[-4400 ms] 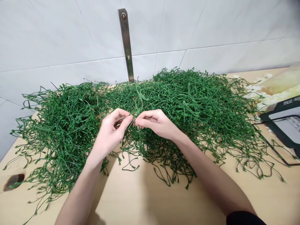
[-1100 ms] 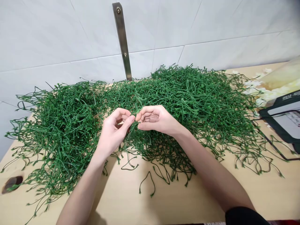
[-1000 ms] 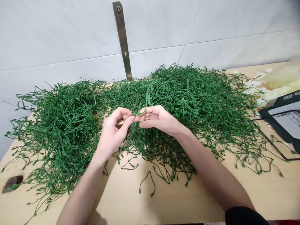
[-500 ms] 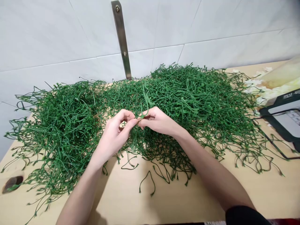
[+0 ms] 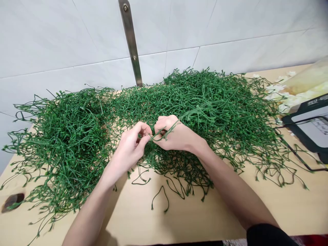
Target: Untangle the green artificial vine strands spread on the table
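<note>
A small bunch of thin green artificial stems (image 5: 172,127) is at my fingertips, its loose ends fanning up to the right over the back of my right hand. My left hand (image 5: 134,141) pinches the near end of the bunch between thumb and index finger. My right hand (image 5: 174,133) is closed beside it, fingers curled in and thumb tip close to the left fingertips. The exact grip of the right fingers is partly hidden. Below and behind both hands lies a tangled heap of the same stems (image 5: 225,102).
Another dense heap of stems (image 5: 69,150) spreads at left on the wooden table (image 5: 143,222). At right are white artificial flowers (image 5: 289,100) and a dark-framed box (image 5: 310,126) with a black cable. A metal bracket (image 5: 131,42) is on the tiled wall.
The stems in my fingers have swung from upright to leaning right, across my right hand. My right hand has turned and its fingers have curled in more. The left hand has barely moved.
</note>
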Tool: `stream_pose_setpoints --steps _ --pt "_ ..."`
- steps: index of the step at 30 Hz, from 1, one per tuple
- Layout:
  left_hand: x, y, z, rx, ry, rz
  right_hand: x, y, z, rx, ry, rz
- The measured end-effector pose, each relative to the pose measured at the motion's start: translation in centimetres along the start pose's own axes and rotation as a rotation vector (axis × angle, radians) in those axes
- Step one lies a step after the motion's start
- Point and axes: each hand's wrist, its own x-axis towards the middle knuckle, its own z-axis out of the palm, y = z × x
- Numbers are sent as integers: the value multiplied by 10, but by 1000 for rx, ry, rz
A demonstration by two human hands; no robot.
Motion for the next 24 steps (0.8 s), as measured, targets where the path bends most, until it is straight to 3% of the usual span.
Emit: stream_pose_setpoints --steps 5,8,14,20,24 --pt "-1 -4 0 -122 48 -56 2 4 2 323 69 139" --pt "-1 -5 -2 -190 34 -73 3 5 2 469 13 186" --pt "-1 1 -3 -20 -3 -14 -2 1 -6 242 -93 125" --pt "-2 -2 -4 -130 -7 -50 1 2 -8 428 -110 240" --pt "-3 -3 -3 -159 -15 -76 1 4 -9 489 -130 242"
